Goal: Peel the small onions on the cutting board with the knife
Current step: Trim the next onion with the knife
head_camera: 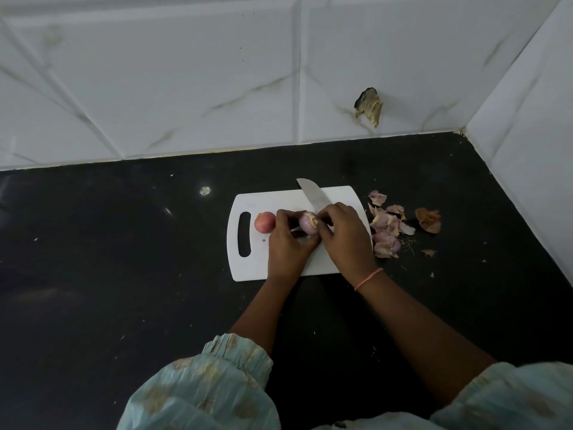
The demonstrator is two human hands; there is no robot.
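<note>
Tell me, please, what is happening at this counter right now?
A person is peeling small onions over a white plastic cutting board on a black countertop. The left hand holds a partly peeled pale purple onion, while the right hand holds a steel-bladed knife and works at the onion's top. One unpeeled reddish onion waits on the board beside the handle slot. A pile of papery onion skins lies on the counter, right of the board.
</note>
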